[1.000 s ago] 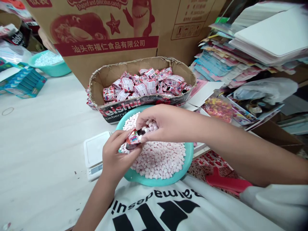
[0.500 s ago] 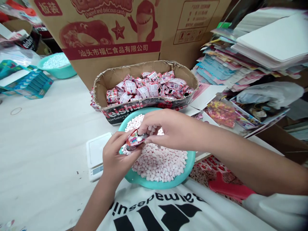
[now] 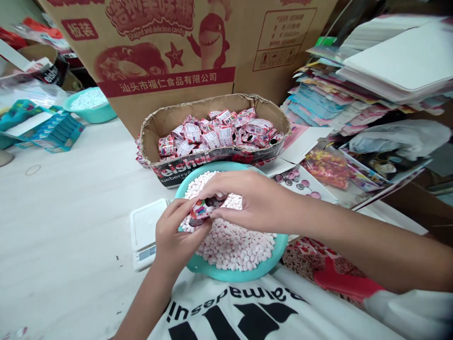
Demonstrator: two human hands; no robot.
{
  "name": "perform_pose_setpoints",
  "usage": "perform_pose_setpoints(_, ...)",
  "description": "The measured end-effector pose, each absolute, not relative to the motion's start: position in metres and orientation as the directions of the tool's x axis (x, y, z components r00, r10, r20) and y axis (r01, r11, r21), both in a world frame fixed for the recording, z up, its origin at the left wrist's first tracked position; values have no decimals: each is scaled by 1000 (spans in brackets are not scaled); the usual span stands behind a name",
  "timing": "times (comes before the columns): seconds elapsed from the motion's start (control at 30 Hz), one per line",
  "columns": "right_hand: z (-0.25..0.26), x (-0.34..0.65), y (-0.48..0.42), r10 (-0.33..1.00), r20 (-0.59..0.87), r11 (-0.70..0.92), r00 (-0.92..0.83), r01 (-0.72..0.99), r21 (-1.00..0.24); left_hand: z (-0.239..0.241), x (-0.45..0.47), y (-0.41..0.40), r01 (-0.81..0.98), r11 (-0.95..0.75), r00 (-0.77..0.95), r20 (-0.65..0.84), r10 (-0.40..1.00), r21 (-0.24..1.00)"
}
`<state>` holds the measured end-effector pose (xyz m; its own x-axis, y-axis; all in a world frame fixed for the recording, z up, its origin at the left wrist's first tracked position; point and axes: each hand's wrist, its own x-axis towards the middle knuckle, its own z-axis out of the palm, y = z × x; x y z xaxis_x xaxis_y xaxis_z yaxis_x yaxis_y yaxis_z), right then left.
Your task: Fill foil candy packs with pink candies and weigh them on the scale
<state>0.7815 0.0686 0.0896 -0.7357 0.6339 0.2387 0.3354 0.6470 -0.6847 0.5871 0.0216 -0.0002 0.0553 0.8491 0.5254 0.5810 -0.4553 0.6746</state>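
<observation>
My left hand (image 3: pixel 179 231) grips a small red printed candy packet (image 3: pixel 200 211) tilted over a turquoise basin (image 3: pixel 281 245). A dark round opening shows in the packet's upper face. Curled over that opening is my right hand (image 3: pixel 244 196), its fingertips and thumb at the packet's edge. A bit of white candy (image 3: pixel 220 194) shows under its fingers; how many pieces it holds is hidden. Loose pale pink candies (image 3: pixel 235 245) fill much of the basin below both hands.
Behind the basin, a cut-down cardboard box (image 3: pixel 150 137) holds many similar packets (image 3: pixel 211 139). A small digital scale (image 3: pixel 146 226) stands left of the basin. Round pink and grey caps (image 3: pixel 292 179) lie at the right, near stacked printed cards (image 3: pixel 389 56). A large carton (image 3: pixel 247 42) stands behind.
My right fingers have closed further over the packet's opening, and fewer candies show in that hand. The view has shifted slightly, bringing the caps on the right into sight.
</observation>
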Motion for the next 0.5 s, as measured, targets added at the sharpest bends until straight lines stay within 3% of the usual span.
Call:
perform_pose_setpoints(0.27,77,781,65,597,300,694,-744,292,-658,0,585,19,593,-463,51,543,838,659)
perform_pose_setpoints(0.5,64,779,57,526,378,816,-761,326,-478,0,581,19,607,-446,55,525,849,658)
